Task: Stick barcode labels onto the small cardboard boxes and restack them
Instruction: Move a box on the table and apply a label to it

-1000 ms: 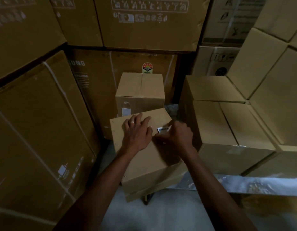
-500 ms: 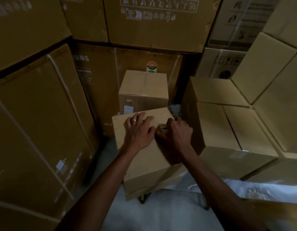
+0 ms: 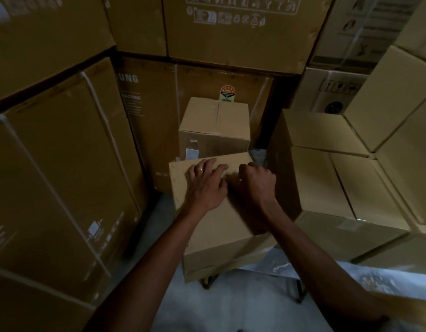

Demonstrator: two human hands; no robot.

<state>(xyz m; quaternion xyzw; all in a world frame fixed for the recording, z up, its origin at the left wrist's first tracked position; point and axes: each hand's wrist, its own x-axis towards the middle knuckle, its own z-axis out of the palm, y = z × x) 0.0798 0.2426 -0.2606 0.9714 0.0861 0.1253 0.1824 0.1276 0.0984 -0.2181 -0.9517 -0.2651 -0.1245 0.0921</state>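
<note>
- Since 1.0 s ago: white barcode label was visible between the hands, now covered; right hand (image 3: 256, 185) has closed in over that spot, knuckles up against the left hand (image 3: 207, 185). Cam tilted/shifted a bit, boxes themselves haven't moved.
- Head view, hands: left hand lies flat on top of the near small box (image 3: 207, 226), fingers straight and spread, ring on one finger, pressing/steadying the lid.
- Right hand: fingers curled under, fist-like, resting on the box top just beside the left fingertips. Can't tell if it pinches the label or just rubs it down w/ fingertips; label itself not visible now.
- Near small box: sits tilted/askew in front of the person, on what looks like a low metal stand; stand mostly hidden, only legs show under it.
- Second small box (image 3: 214, 125): behind the near one, upright, w/ a small white label (image 3: 191, 153) already on its front face, so prob. done.
- Stack of plain boxes (image 3: 326, 173) on the right, tops bare from this angle; no labels seen on them, side faces mostly hidden, can't say labelled or not.
- Big strapped cartons (image 3: 63, 164) on left and behind, not part of the job.
- Progress (judgement): early-mid. One box looks labelled, current one is at the stick/press-down step. Left: finish smoothing, move this box onto a stack, then the rest of the right pile.
- Lighting dim, fine detail near the fingertips blurred.
</note>
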